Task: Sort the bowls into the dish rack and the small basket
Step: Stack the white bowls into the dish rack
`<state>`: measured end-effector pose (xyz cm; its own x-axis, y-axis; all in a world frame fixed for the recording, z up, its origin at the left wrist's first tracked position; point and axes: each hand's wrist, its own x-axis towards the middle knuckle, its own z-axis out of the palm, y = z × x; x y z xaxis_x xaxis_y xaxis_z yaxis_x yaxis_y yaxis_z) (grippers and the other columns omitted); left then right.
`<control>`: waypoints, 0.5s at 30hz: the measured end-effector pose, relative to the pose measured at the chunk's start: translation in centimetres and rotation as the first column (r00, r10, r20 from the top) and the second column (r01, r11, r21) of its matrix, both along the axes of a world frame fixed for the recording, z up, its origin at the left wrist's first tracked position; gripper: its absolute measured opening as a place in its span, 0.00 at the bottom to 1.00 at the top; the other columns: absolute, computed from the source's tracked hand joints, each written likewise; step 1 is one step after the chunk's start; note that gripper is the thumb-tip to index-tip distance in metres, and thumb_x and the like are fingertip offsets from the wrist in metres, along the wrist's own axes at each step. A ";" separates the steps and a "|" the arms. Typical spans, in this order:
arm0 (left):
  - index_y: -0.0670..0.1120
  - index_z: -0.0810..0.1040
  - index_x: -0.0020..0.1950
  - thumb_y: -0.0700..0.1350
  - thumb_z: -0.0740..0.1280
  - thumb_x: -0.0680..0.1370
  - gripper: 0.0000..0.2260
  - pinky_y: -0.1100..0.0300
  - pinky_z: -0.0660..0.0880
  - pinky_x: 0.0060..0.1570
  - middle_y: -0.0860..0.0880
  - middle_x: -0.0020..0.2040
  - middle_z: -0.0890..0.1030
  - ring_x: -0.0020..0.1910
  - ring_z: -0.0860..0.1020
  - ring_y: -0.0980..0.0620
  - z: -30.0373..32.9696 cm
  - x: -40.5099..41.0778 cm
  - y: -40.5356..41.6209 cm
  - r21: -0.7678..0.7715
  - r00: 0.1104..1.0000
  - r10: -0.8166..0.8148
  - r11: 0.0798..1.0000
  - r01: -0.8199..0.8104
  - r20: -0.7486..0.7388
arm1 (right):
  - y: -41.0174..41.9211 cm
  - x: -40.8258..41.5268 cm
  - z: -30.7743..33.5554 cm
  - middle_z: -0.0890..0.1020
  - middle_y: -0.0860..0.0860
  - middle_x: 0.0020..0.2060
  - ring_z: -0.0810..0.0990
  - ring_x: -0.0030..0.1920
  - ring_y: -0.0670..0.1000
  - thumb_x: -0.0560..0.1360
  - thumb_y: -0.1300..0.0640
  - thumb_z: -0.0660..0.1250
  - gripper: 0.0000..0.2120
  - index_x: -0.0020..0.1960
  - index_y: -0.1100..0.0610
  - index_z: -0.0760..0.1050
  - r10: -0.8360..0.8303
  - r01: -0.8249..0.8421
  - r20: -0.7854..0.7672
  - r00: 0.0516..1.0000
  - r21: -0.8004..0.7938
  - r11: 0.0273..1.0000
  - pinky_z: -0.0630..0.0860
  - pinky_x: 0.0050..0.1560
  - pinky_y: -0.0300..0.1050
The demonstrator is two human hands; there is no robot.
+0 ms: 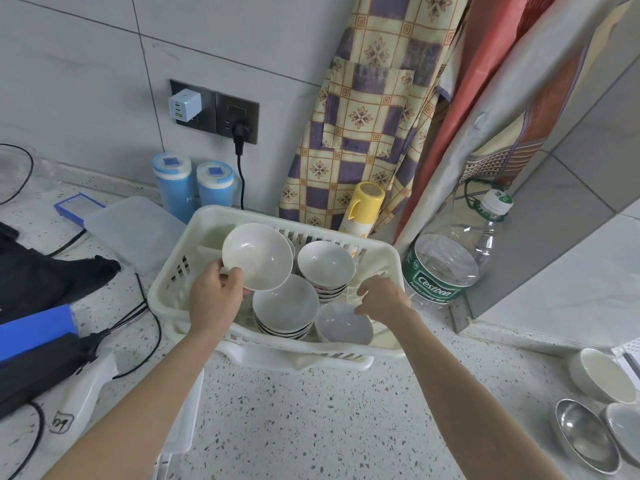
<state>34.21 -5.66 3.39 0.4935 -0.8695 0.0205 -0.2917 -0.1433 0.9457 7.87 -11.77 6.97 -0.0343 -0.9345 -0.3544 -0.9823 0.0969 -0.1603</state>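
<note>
A white plastic slatted dish rack [173,282] holds stacked white ceramic bowls [285,303]; one tilted white bowl [258,256] is lifted above them.

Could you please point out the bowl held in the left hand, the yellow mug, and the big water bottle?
held bowl [258,256], head view, inner bottom.
yellow mug [363,206], head view, its side.
water bottle [446,265], head view, clear shoulder.

One head-worn wide-angle camera is looking forward and steeply down from close above the bench [311,410], facing the tiled wall [86,64], with both forearms reaching in from below.
</note>
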 end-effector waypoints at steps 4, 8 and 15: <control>0.48 0.77 0.51 0.45 0.60 0.77 0.07 0.56 0.76 0.36 0.54 0.30 0.82 0.34 0.82 0.54 0.0 0.1 -0.1 -0.010 1.000 -0.007 1.000 0.007 0.014 | -0.7 0.0 -1.5 0.85 0.52 0.52 0.84 0.41 0.49 0.75 0.57 0.70 0.21 0.67 0.54 0.75 0.049 -0.051 0.038 0.998 0.053 0.997 0.80 0.55 0.47; 0.48 0.77 0.50 0.43 0.61 0.78 0.05 0.55 0.77 0.35 0.53 0.31 0.82 0.35 0.83 0.54 -0.1 0.0 -0.1 -0.010 1.000 -0.006 1.000 0.006 0.017 | -0.7 0.6 -2.7 0.83 0.50 0.54 0.83 0.52 0.52 0.76 0.52 0.68 0.14 0.61 0.50 0.79 0.101 -0.097 -0.126 0.987 0.033 0.995 0.79 0.52 0.44; 0.48 0.77 0.50 0.43 0.61 0.78 0.06 0.54 0.78 0.37 0.55 0.29 0.82 0.35 0.82 0.55 -0.3 0.0 -0.3 -0.001 1.000 0.011 1.000 -0.011 0.013 | 0.1 0.7 -5.0 0.83 0.50 0.52 0.81 0.52 0.55 0.76 0.63 0.61 0.13 0.54 0.51 0.79 0.091 -0.124 -0.274 0.957 -0.105 0.987 0.70 0.42 0.43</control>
